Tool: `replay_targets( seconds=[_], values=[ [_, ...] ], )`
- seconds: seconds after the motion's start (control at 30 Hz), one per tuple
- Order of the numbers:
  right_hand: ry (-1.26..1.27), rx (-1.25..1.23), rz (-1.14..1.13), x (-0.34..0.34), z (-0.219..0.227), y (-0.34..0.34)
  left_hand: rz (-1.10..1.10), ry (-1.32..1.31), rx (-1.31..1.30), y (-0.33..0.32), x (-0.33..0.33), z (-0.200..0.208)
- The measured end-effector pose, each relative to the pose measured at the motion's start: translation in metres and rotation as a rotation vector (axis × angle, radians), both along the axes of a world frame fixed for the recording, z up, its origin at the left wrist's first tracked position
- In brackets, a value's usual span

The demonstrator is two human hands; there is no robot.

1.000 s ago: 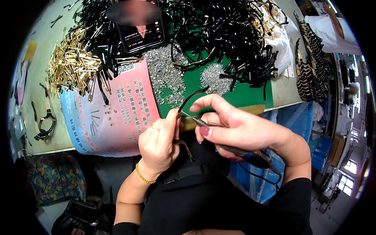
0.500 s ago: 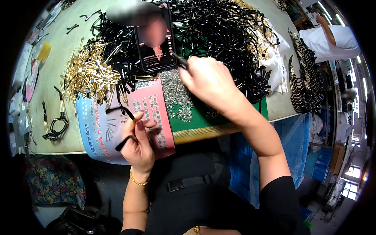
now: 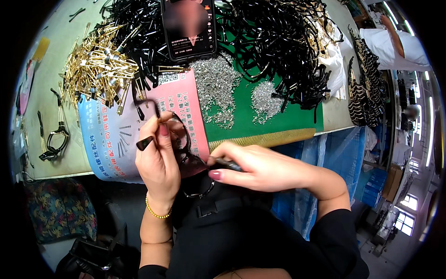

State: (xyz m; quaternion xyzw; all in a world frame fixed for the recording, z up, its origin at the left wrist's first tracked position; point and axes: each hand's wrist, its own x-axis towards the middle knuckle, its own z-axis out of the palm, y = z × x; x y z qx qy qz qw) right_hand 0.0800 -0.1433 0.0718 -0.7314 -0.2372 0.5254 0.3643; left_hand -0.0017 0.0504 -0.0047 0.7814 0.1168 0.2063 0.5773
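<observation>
My left hand is closed on a dark eyeglass frame, raised over the near edge of the printed sheet. One rim hangs below, in front of my lap. A black temple tip pokes out at the palm. My right hand has its fingers wrapped round a slim dark-handled tool. The tool's tip is close to the eyeglass frame; its exact kind and whether it touches are unclear. Beyond my hands lie a large pile of small silver screws and a smaller screw pile.
Gold temples and black temples are heaped at the back. A phone stands among them. The printed sheet and green mat cover the table front. Another eyeglass frame lies left. A person is at far right.
My right hand has come back from beside the phone to the eyeglass frame, bringing the dark tool. My left hand still grips the frame, now turned so its rims show. The view has shifted slightly.
</observation>
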Motion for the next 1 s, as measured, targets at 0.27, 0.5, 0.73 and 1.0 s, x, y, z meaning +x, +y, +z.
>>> replay_targets(
  seconds=[0.27,0.5,0.73,1.0],
  values=[
    [-0.965,-0.236,0.141,-0.004,0.004,-0.044,-0.424,0.001,0.358,0.013,0.023,0.014],
    [-0.989,-0.232,0.13,-0.005,-0.002,-0.052,-0.66,0.021,0.52,0.001,0.032,0.03],
    [-0.979,-0.245,0.091,-0.004,-0.003,-0.049,-0.509,-0.023,0.506,0.003,0.04,0.022],
    [-0.956,-0.261,0.072,-0.003,-0.006,-0.047,0.191,-0.085,-0.213,0.027,0.017,0.015]
  ],
)
